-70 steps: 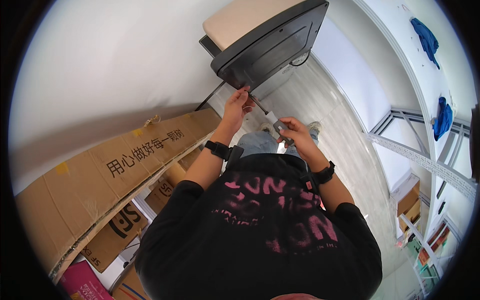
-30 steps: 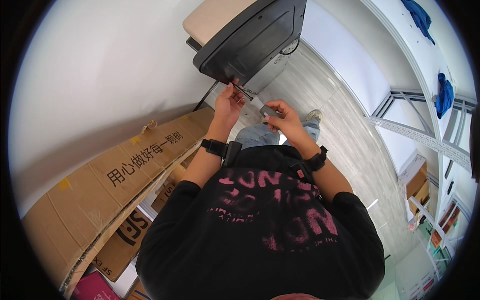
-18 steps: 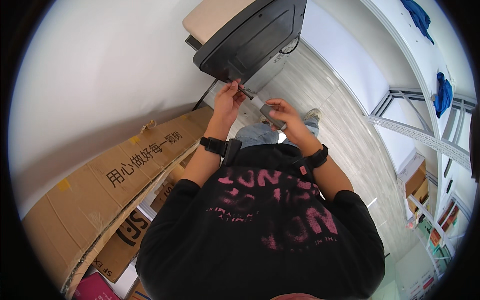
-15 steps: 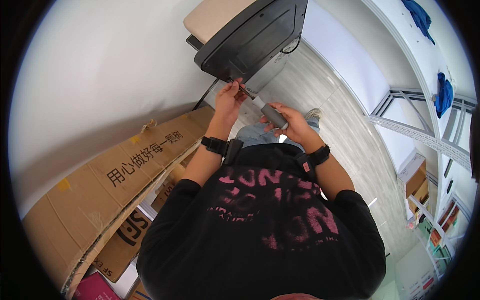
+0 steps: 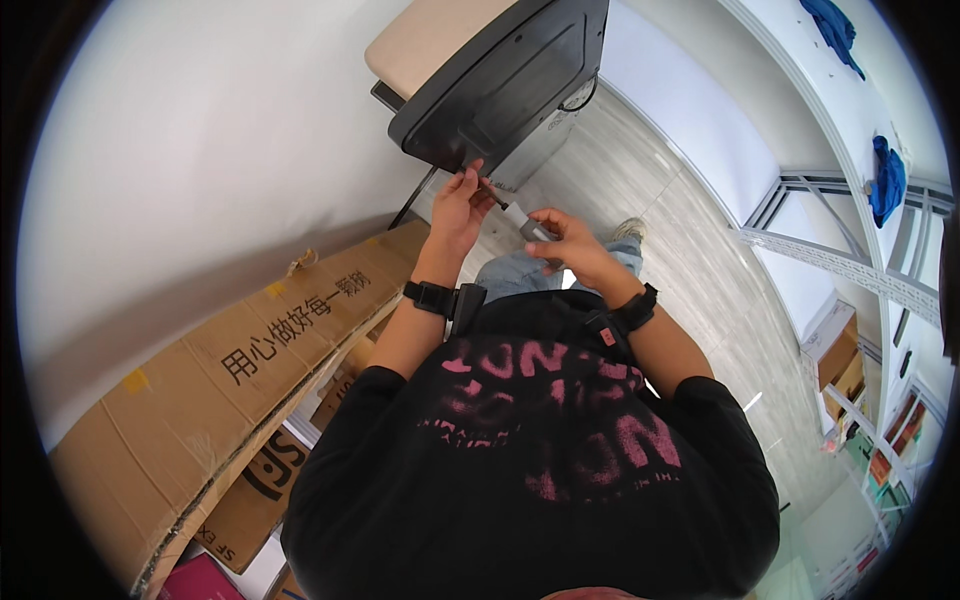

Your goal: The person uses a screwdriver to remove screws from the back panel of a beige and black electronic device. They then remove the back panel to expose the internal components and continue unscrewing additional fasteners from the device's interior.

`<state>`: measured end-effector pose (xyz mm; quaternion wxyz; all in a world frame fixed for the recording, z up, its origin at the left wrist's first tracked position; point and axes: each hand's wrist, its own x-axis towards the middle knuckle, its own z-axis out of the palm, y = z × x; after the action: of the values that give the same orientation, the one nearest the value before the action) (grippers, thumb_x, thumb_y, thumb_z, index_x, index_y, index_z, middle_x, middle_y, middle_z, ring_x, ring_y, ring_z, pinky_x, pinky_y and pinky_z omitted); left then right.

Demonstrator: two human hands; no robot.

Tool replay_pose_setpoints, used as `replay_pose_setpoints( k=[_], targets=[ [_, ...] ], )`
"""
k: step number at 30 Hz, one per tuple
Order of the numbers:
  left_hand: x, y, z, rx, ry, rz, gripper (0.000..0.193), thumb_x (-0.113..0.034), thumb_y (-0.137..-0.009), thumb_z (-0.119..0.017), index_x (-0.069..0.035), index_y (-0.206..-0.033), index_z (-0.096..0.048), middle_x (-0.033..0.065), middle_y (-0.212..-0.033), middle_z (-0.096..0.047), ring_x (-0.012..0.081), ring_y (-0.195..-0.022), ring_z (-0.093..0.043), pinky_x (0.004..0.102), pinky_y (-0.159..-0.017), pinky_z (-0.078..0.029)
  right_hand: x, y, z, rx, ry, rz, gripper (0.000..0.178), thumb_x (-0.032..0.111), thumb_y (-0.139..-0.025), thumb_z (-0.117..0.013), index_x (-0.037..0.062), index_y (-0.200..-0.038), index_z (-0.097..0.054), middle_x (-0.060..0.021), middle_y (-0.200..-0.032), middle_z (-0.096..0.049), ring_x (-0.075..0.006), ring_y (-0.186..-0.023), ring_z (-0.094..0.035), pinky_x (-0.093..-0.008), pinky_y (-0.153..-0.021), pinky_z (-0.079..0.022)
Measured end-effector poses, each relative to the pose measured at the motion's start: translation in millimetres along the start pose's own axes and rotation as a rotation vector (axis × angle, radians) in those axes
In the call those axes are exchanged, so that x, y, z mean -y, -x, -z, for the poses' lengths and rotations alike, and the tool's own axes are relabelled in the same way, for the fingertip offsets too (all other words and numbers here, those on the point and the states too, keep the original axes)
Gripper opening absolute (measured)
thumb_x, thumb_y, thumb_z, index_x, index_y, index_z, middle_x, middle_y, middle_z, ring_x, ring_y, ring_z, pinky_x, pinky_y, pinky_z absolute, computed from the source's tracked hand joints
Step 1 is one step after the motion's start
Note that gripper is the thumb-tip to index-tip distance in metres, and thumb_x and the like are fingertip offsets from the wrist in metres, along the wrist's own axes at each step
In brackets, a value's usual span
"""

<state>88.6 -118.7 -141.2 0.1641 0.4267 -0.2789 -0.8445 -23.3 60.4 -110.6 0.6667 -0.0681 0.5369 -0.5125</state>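
A grey screwdriver (image 5: 533,229) with a thick handle and a thin dark shaft points up and left toward a black plastic panel. My right hand (image 5: 580,247) is closed round its handle. My left hand (image 5: 457,213) pinches around the front of the shaft, right at the panel's lower edge; the shaft's tip is hidden by the fingers. The black panel (image 5: 490,105) is the curved underside or back of a piece with a beige padded top (image 5: 425,38). Small dark holes show in the panel.
On my left a long brown cardboard box (image 5: 210,400) lies along the white wall, with more cartons (image 5: 250,500) under it. A dark cable (image 5: 580,98) hangs by the panel. White metal shelving (image 5: 850,260) with blue cloths (image 5: 886,182) stands on the right.
My right hand has shifted its hold on the screwdriver's handle, the fingers now placed differently. My left hand stays at the panel's edge. The view has shifted slightly.
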Motion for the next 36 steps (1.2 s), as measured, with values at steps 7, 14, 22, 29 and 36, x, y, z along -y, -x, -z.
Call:
replay_pose_setpoints(
  k=[7, 14, 22, 29, 36],
  targets=[
    [-1, 7, -3, 0.009, 0.045, -0.031, 0.027, -0.02, -0.095, -0.051, -0.006, -0.118, -0.053, 0.0042, -0.091, -0.057, 0.0158, -0.082, -0.057, 0.0313, -0.076, -0.05, 4, 2, 10, 0.136, -0.193, -0.14, 0.045, 0.017, -0.085, -0.06, 0.0081, -0.126, -0.044, -0.0078, -0.102, -0.056, -0.0172, -0.084, -0.062, -0.0285, -0.052, -0.051],
    [5, 5, -3, -0.049, -0.011, -0.059, 0.024, -0.018, -0.092, -0.057, -0.01, -0.114, -0.056, 0.0003, -0.083, -0.059, 0.0117, -0.076, -0.059, 0.0247, -0.067, -0.049, -19, -7, 6, 0.013, 0.112, 0.129, 0.046, 0.021, -0.085, -0.061, 0.0053, -0.124, -0.044, -0.0089, -0.098, -0.056, -0.0196, -0.081, -0.062, -0.0308, -0.056, -0.054],
    [4, 6, -7, -0.073, -0.012, -0.078, 0.022, -0.018, -0.092, -0.056, -0.01, -0.113, -0.057, 0.0003, -0.084, -0.061, 0.0117, -0.076, -0.059, 0.0237, -0.065, -0.047, -1, 2, 15, 0.167, -0.239, -0.117, 0.049, 0.021, -0.084, -0.063, 0.0063, -0.126, -0.043, -0.0073, -0.095, -0.059, -0.0148, -0.083, -0.059, -0.0256, -0.057, -0.05],
    [2, 6, -8, -0.111, -0.08, -0.07, 0.024, -0.019, -0.093, -0.056, -0.009, -0.114, -0.058, -0.0004, -0.086, -0.06, 0.0111, -0.077, -0.057, 0.0246, -0.07, -0.047, -10, -5, 8, 0.04, 0.194, 0.065, 0.05, 0.017, -0.082, -0.062, 0.0053, -0.127, -0.043, -0.0049, -0.095, -0.06, -0.0127, -0.08, -0.061, -0.0241, -0.053, -0.047],
    [5, 3, -2, -0.093, -0.045, -0.107, 0.024, -0.017, -0.092, -0.056, -0.008, -0.115, -0.058, 0.0026, -0.088, -0.062, 0.012, -0.079, -0.059, 0.0253, -0.071, -0.048, 5, 4, 3, 0.098, -0.154, -0.089, 0.041, 0.014, -0.085, -0.055, 0.0042, -0.124, -0.045, -0.0065, -0.095, -0.059, -0.0157, -0.077, -0.061, -0.0271, -0.056, -0.05]
  ],
)
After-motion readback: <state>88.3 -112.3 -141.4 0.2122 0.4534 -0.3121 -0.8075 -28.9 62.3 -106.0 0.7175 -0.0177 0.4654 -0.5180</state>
